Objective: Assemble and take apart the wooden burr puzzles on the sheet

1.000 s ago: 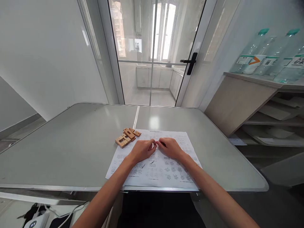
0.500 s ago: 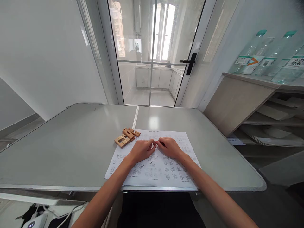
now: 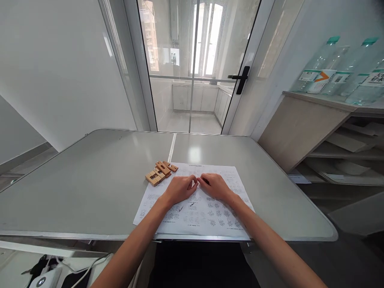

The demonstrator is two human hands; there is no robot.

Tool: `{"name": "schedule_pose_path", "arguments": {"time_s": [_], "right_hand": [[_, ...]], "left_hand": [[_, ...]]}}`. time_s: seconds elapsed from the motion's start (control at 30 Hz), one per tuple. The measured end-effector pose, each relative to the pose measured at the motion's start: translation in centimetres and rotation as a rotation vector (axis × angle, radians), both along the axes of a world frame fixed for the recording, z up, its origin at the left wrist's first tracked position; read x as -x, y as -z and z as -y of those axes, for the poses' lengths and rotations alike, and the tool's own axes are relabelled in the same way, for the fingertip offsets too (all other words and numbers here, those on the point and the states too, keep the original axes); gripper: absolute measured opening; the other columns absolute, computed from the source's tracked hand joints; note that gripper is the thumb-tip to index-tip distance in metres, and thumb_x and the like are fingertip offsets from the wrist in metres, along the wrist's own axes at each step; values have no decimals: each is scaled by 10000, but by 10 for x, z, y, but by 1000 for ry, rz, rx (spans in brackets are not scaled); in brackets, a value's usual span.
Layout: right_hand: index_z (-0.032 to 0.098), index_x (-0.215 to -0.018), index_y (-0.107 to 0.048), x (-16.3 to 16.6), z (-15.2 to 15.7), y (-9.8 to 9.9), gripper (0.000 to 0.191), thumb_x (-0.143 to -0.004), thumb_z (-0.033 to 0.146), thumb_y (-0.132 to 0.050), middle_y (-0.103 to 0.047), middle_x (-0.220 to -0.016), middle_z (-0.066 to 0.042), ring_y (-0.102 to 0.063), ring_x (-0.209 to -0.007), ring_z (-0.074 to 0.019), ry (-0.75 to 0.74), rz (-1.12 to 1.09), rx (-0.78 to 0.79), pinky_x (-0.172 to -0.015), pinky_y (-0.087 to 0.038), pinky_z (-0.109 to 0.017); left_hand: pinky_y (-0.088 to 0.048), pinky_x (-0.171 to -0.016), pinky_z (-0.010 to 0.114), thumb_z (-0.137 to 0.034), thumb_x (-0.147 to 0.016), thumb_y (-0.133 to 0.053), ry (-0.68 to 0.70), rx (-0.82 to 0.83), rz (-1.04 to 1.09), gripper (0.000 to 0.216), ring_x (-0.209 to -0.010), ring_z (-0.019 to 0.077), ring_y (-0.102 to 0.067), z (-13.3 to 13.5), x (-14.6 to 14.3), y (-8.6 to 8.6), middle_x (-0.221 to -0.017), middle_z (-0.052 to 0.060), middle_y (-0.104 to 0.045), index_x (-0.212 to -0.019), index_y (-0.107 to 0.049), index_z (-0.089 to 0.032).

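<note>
My left hand (image 3: 181, 188) and my right hand (image 3: 213, 185) rest on a printed sheet of paper (image 3: 195, 229), their fingertips nearly meeting in the middle. Both have curled fingers with thumb and forefinger drawn together. Whatever may be between the fingers is hidden or too small to make out. Small line drawings and text cover the sheet. Beyond my left hand, several notched wooden puzzle pieces (image 3: 162, 169) lie in a group over the sheet's far left corner, untouched by either hand.
The grey table (image 3: 78, 188) has a pale seam across it. A glass door (image 3: 192, 80) with a black handle stands behind. On the right, plastic bottles (image 3: 318, 64) top a shelf unit (image 3: 315, 124). Cables and a white device (image 3: 45, 280) lie below the table at left.
The view has shifted very slightly. Both hands, the sheet and the wooden pieces keep their places.
</note>
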State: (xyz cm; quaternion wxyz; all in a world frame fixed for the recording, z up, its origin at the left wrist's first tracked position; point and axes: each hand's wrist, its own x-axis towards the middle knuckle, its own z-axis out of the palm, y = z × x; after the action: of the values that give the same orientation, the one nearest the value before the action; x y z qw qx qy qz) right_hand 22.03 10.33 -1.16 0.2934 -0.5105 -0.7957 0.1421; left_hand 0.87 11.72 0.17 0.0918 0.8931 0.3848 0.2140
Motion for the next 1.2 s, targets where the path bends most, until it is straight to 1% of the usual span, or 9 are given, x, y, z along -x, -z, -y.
{"name": "schedule_pose_path", "arguments": {"time_s": [0.23,0.73,1.0,1.2], "right_hand": [[219,-656,-419,-1,-1,1,400,-1037,318,-491,-585,-656,9,-468,-604,-148,4,13,-5,-602,-312,-286],[219,-681,-463,-2,-1,3,392,-1057,329,-477,-611,-683,1,-490,-628,-153,-6,34,-23,-618,-321,-280],[218,-669,-482,-1,0,1,408,-1058,342,-478,-613,-674,4,-493,-616,-153,3,22,-10,-608,-326,-280],[213,-640,-480,-1,-1,1,423,-1045,337,-488,-600,-650,2,-494,-606,-152,-5,15,-10,-605,-326,-281]], "left_hand": [[-355,-580,271,-313,-998,-563,-2,-2,-3,164,-614,157,-642,0,0,0,-681,-18,-686,-890,-635,-211],[-366,-584,270,-303,-992,-579,-6,3,2,131,-634,163,-662,0,-1,0,-679,-25,-686,-922,-650,-218],[-371,-581,269,-304,-986,-579,-11,5,-1,126,-627,162,-659,-1,0,2,-688,-20,-694,-936,-658,-221],[-368,-574,271,-313,-991,-567,-12,-1,-4,157,-616,162,-650,-2,0,3,-674,-15,-684,-900,-651,-218]]}}
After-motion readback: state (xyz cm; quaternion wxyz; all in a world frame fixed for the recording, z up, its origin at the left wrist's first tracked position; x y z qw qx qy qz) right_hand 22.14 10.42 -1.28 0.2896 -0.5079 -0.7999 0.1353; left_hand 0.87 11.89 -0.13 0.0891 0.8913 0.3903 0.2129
